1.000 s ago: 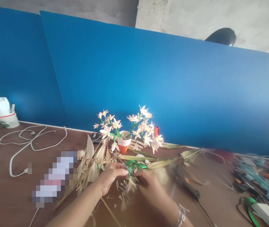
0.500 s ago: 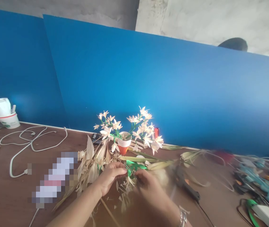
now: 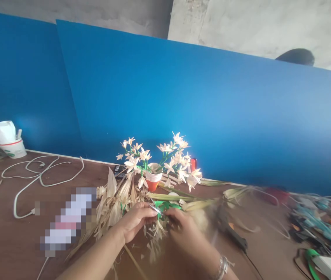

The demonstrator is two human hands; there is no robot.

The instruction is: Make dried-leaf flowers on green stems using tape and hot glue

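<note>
Near the table's front middle, my left hand [image 3: 138, 219] is closed in a pinch, thumb against fingers. What it pinches is hidden. Close beside it, my right hand [image 3: 180, 225] is curled around a pair of scissors [image 3: 155, 209], whose metal blades point toward my left fingertips. Green strips [image 3: 168, 205] lie just behind the fingers. A small pale flower [image 3: 159, 228] hangs or lies below the hands; which one I cannot tell. Behind them an orange-and-white cup [image 3: 153, 181] holds stems with cream flowers [image 3: 180, 159].
Dried husks [image 3: 115, 202] are heaped left of the hands. A black glue gun [image 3: 232, 233] with a cord lies to the right. White cables [image 3: 40, 175] and a white tub [image 3: 11, 148] are at left, a mixed pile [image 3: 323, 225] at right. A blue panel [image 3: 183, 97] stands behind.
The scissor blades showed a second ago, were out of sight half a second ago, and now show again between my hands. My left hand has barely moved. The view has shifted slightly.
</note>
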